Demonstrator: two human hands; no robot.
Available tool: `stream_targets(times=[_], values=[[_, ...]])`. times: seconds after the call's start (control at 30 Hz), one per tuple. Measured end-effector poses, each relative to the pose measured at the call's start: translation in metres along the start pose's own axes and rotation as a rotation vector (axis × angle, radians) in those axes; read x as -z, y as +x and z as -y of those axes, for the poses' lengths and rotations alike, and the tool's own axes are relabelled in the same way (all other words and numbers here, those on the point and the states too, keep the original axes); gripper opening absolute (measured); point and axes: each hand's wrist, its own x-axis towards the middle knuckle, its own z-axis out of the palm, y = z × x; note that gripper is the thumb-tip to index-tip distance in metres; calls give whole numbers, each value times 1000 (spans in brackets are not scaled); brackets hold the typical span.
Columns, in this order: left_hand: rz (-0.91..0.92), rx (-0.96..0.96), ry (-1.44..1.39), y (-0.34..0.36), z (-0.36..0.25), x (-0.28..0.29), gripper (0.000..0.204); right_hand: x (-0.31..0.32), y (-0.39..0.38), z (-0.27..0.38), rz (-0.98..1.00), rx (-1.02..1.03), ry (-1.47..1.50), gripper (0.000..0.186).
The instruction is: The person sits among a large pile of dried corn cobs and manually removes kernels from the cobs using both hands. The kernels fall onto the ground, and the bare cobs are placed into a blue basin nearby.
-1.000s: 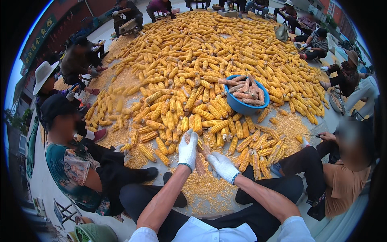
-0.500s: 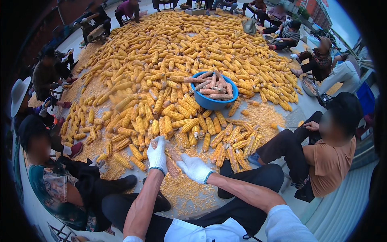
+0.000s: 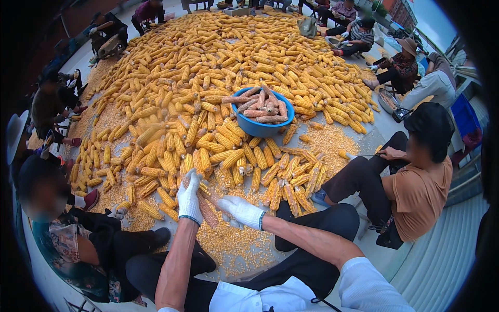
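Both of my hands wear white knitted gloves with blue cuffs. My left hand (image 3: 190, 200) grips corn cobs, with a pinkish, mostly stripped cob (image 3: 208, 212) hanging below its fingers. My right hand (image 3: 243, 212) is closed on the lower end of a partly stripped cob (image 3: 212, 196) that slants between my hands. Loose yellow kernels (image 3: 241, 247) lie on the concrete beneath them. Just ahead, many yellow ears of corn (image 3: 187, 73) form a wide heap, and a blue tub (image 3: 260, 127) full of bare reddish cobs rests on it.
A person in a tan T-shirt (image 3: 416, 208) sits close at my right, another in a floral top (image 3: 70, 244) at my left. Several other seated people ring the heap, some with gloved hands. A metal basin (image 3: 387, 102) stands at the right, a grey-green bag (image 3: 306, 28) at the back.
My view has swung right, so the heap, tub and people appear further left. My hands stay closed on the cobs, their grip and the cobs' angle shifting slightly between frames.
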Motion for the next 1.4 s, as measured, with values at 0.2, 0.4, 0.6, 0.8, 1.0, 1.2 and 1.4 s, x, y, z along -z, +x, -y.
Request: stream_targets(times=[0.2,0.4,0.6,0.8,1.0,1.2,1.4], values=[[-46,-30,79,1,12,6,38,-10,1,-4,-205,219,-803,42],[-72,-65,59,0,2,5,31,-8,4,-5,-216,251,-805,43],[-75,-132,257,-1,-5,5,29,-4,6,-4,-125,213,-477,45],[-151,-205,444,6,1,8,35,-1,-7,11,54,-54,98,43],[-87,-128,253,3,-4,6,34,5,-4,10,96,-161,385,46],[124,-220,380,-11,-16,-1,26,10,-10,10,137,-141,463,45],[-1,-313,561,-4,-6,8,32,4,-5,5,-76,130,-400,44]])
